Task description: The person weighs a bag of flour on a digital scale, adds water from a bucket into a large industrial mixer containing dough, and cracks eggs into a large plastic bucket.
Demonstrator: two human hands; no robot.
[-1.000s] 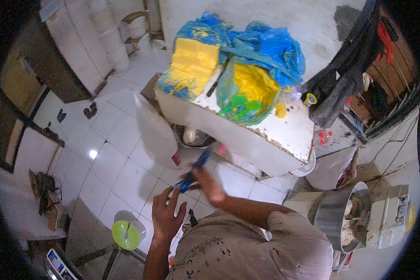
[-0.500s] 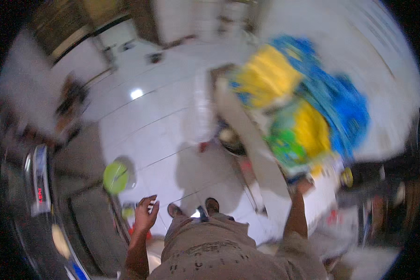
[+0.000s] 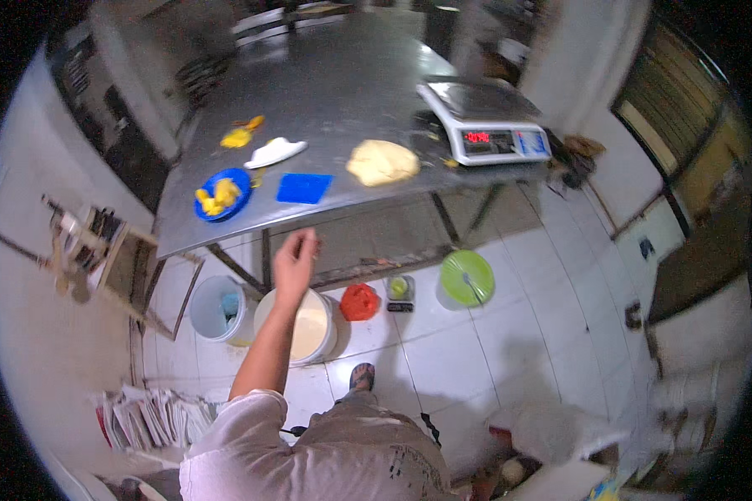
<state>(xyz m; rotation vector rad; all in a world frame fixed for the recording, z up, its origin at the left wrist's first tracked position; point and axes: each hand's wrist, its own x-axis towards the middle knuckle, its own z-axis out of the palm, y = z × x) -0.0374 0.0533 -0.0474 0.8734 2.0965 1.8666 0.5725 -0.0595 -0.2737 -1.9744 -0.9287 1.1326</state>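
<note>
My left hand (image 3: pixel 297 255) reaches toward the near edge of the steel table (image 3: pixel 251 92), fingers loosely curved and seemingly holding nothing, short of touching it. Just beyond it lie a flat blue rectangle (image 3: pixel 304 188) and a white curved tool (image 3: pixel 274 153). To their left is a blue dish (image 3: pixel 223 194) with soft yellow lumps, with yellow scraps (image 3: pixel 236 138) behind. Right of these sits a pale dough lump (image 3: pixel 382 163), beside a white scale (image 3: pixel 485 125) with a lit display. My right hand is out of view.
Under and before the table stand a clear bucket (image 3: pixel 217 309), a bucket of pale contents (image 3: pixel 313 330), a red item (image 3: pixel 359 302), a small scale (image 3: pixel 399 305) and a green-topped container (image 3: pixel 466 271). Stacked paper sacks (image 3: pixel 154 417) are at lower left, a white sack (image 3: pixel 551 434) at right.
I have turned from the bench with yellow blocks and blue bags to face the steel table. My left hand has risen toward it. The right hand, earlier holding something blue, has left the view.
</note>
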